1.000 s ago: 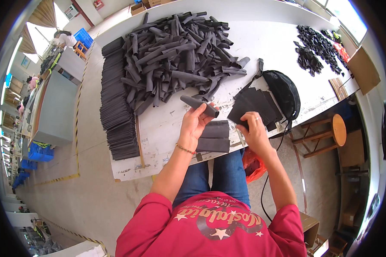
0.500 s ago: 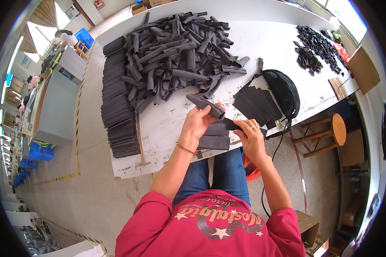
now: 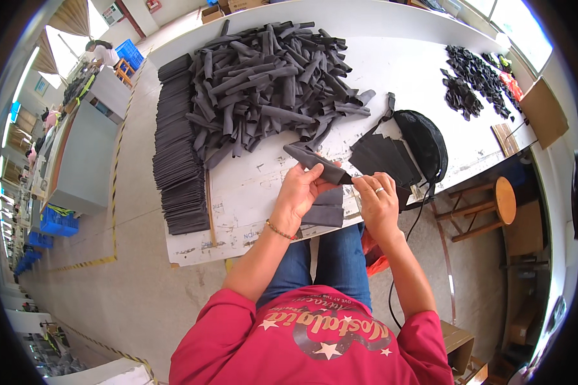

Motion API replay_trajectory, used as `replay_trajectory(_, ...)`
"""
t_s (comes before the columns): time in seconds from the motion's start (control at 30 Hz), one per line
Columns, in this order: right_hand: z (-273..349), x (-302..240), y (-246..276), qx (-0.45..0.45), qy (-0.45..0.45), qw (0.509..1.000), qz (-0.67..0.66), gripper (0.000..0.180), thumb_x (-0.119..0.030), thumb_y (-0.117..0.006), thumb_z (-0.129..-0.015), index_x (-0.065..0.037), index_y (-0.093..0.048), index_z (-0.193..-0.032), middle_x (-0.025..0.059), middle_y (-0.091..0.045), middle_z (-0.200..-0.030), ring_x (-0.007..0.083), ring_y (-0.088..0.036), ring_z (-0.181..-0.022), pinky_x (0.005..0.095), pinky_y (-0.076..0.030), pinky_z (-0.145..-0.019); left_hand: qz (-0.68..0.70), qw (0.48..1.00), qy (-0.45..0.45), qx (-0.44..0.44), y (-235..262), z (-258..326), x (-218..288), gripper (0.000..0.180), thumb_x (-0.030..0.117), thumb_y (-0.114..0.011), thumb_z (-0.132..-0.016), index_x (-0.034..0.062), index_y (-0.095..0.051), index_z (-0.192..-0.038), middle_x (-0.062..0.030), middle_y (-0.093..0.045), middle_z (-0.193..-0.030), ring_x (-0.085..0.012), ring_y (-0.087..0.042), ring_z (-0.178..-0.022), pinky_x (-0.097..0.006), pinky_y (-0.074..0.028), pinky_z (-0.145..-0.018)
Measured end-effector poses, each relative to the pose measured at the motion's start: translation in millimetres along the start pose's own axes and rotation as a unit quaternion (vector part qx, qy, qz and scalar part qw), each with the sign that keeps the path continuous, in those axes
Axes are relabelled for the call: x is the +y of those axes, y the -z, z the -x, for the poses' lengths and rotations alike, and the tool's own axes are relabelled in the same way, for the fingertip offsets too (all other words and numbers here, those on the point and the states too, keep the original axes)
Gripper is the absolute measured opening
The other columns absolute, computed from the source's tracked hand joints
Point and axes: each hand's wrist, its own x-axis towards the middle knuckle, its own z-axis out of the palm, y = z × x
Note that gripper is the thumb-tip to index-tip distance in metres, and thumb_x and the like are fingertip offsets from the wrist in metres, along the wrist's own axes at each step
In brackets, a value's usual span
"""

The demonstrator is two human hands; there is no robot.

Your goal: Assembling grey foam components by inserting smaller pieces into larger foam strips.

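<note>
My left hand (image 3: 300, 192) is closed round a dark grey fabric tube (image 3: 316, 163), which slants from upper left down toward my right hand. My right hand (image 3: 379, 197) pinches a dark flat strip, whose narrow end meets the tube's lower opening; how far inside it reaches is hidden. Beneath my hands, flat dark fabric pieces (image 3: 324, 215) lie at the table's front edge. Beyond my right hand, several dark flat pieces (image 3: 382, 159) are fanned out beside a rounded black bag (image 3: 422, 142) with a strap.
A big heap of dark fabric tubes (image 3: 270, 83) covers the far part of the white table (image 3: 244, 192). Left of it runs a long stack of flat dark pieces (image 3: 176, 154). Small black pieces (image 3: 462, 90) lie far right. A wooden stool (image 3: 504, 200) stands right; a person (image 3: 103, 54) sits far left.
My right hand has brought the dark strip up against the tube's lower end, where they were apart before. The tube has turned slightly and lowered in my left hand.
</note>
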Motion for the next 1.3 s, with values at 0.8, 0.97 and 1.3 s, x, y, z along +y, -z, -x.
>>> replay_trajectory(0.8,12.4,-41.3,-4.8,-0.120,-0.088,0.982,-0.113,0.040,-0.001,-0.072,-0.077,0.000,-0.049,-0.109,0.0196,-0.056,-0.108,0.0392,-0.056,-0.096,0.0449,-0.048,-0.082,0.006,0.987,-0.158,-0.007,-18.9,26.4,-20.6,0.029,0.029,-0.050,-0.102,0.0021,-0.060,-0.109,-0.0139,-0.068,-0.102,-0.0292,-0.057,-0.121,-0.041,-0.041,-0.105)
replay_trajectory(0.97,7.8,-38.2,-6.6,-0.095,-0.038,0.981,-0.163,0.036,-0.002,-0.072,-0.078,-0.002,-0.051,-0.108,0.0187,-0.056,-0.106,0.0388,-0.058,-0.093,0.0455,-0.049,-0.079,0.031,0.984,-0.163,-0.059,-25.8,29.0,-34.1,0.030,0.029,-0.050,-0.102,0.0028,-0.060,-0.110,-0.0140,-0.069,-0.106,-0.0313,-0.053,-0.126,-0.044,-0.043,-0.106)
replay_trajectory(1.3,12.5,-27.3,4.0,-0.163,-0.036,0.978,-0.125,0.029,-0.002,-0.070,-0.080,-0.002,-0.054,-0.104,0.0171,-0.057,-0.103,0.0374,-0.060,-0.089,0.0436,-0.051,-0.073,0.096,0.989,-0.104,0.050,-29.2,32.9,-24.0,0.030,0.026,-0.052,-0.101,0.0017,-0.058,-0.117,-0.0141,-0.069,-0.104,-0.0327,-0.058,-0.119,-0.046,-0.046,-0.102)
